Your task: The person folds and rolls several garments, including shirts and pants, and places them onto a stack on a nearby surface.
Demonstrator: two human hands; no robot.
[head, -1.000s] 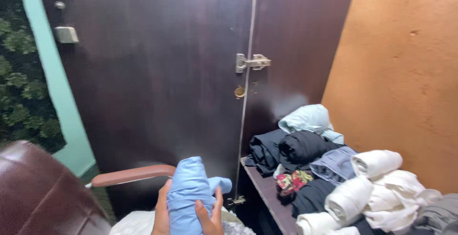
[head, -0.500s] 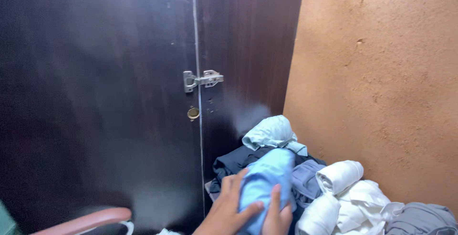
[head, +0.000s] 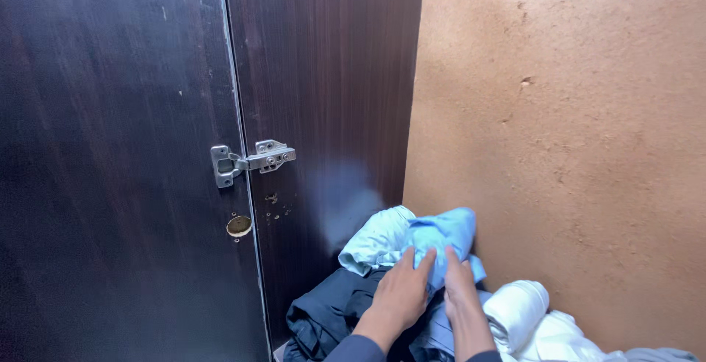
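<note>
Blue rolled garment — one of its kind — lies on top of the clothes pile at about five o'clock in view, against the orange wall. One pale mint bundle sits touching it at nine o'clock, one dark garment at seven o'clock, and at least two white rolls at four o'clock. Two hands work side by side: left hand and right hand both lie flat with fingers extended, pressing on the blue roll, not clenched. One metal hinge joins two dark wooden panels.
</note>
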